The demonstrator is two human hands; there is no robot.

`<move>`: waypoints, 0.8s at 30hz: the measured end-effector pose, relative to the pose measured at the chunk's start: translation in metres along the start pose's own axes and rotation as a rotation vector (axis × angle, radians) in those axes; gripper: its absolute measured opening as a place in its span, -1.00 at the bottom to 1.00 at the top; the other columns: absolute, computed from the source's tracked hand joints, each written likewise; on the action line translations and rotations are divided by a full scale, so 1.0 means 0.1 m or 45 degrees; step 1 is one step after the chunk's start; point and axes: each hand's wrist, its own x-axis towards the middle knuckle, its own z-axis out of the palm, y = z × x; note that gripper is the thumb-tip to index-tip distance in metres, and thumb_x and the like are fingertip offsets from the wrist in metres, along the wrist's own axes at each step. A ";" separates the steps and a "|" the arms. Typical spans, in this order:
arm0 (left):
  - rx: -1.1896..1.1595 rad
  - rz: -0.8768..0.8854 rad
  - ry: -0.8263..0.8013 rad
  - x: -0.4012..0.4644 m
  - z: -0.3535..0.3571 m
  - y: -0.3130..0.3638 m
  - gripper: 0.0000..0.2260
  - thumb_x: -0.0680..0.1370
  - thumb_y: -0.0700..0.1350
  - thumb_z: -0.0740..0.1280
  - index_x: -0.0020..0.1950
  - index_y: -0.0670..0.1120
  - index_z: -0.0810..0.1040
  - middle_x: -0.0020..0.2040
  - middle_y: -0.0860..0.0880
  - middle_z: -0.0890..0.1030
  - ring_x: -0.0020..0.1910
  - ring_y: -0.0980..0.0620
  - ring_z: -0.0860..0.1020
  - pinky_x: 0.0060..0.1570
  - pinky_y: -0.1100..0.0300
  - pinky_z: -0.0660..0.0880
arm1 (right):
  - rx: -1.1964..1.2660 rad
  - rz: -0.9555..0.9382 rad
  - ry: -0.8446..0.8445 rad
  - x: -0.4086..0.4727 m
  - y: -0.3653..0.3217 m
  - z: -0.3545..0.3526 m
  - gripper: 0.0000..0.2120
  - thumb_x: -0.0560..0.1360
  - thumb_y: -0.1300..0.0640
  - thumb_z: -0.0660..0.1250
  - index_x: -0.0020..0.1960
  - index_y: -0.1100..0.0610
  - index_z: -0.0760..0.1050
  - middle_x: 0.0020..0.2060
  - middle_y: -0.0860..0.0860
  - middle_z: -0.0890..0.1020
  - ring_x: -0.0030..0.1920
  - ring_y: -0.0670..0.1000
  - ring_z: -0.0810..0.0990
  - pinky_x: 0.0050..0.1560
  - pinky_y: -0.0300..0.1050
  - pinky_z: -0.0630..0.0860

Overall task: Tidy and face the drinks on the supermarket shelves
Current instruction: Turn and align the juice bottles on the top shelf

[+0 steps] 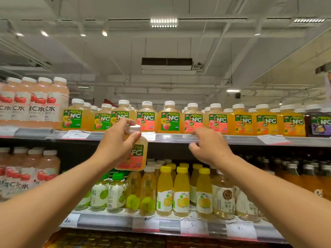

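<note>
A supermarket aisle under a white ceiling with strip lights: the top shelf [179,138] carries a long front row of squat juice bottles [169,119] with white caps and green labels, pale yellow on the left running to orange on the right, with taller pink apple drinks [38,102] at the far left. Most of that row stands upright with labels facing out, though spacing looks uneven toward the left, with more bottles visible behind. The left hand [116,145] is a closed grip around the neck and shoulder of one juice bottle [135,154], pink-labelled, held in the air below and in front of the shelf edge, apart from the row. The right hand [209,145] holds nothing, its fingers loosely curled near the shelf edge, just below a pink-labelled bottle. The shelf below [161,224] holds yellow-capped and green-capped bottles [181,192], standing but less evenly lined. By the look of it the work is midway: the held bottle needs a place in the row, and the lower shelf probably needs straightening.
</note>
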 end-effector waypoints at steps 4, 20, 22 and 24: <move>0.046 -0.058 0.009 -0.07 0.02 -0.07 -0.78 0.58 0.01 0.31 0.20 0.11 0.41 0.07 0.05 0.49 -0.02 0.04 0.55 -0.18 0.08 0.60 | 0.322 0.088 -0.004 0.58 -0.17 -0.12 -0.54 0.50 0.04 0.27 0.37 0.12 0.43 0.24 0.07 0.55 0.19 0.11 0.54 -0.01 -0.13 0.38; 0.108 -0.147 0.034 0.02 -0.13 -0.34 -0.76 0.55 0.00 0.36 0.19 0.10 0.44 0.09 -0.01 0.53 0.03 0.00 0.55 -0.26 0.23 0.50 | 0.412 0.307 -0.176 1.31 -0.39 0.18 -0.53 0.47 -0.23 0.35 0.02 0.16 0.37 -0.30 0.04 0.57 -0.41 0.00 0.54 -0.54 -0.20 0.35; 0.110 -0.141 0.035 0.03 -0.15 -0.36 -0.77 0.55 0.01 0.36 0.18 0.12 0.43 0.08 -0.01 0.54 0.01 0.03 0.56 -0.29 0.27 0.48 | 0.298 0.282 -0.188 1.34 -0.38 0.14 -0.56 0.43 -0.19 0.42 -0.08 0.19 0.45 -0.26 0.08 0.60 -0.34 0.03 0.52 -0.43 -0.15 0.38; 0.119 -0.131 0.036 0.02 -0.16 -0.37 -0.77 0.54 0.02 0.36 0.16 0.14 0.43 0.07 0.00 0.54 -0.01 0.06 0.55 -0.30 0.29 0.46 | 0.315 0.256 -0.209 1.36 -0.37 0.07 -0.50 0.35 -0.18 0.52 0.01 0.20 0.51 -0.11 0.07 0.62 -0.17 0.07 0.58 -0.28 -0.11 0.49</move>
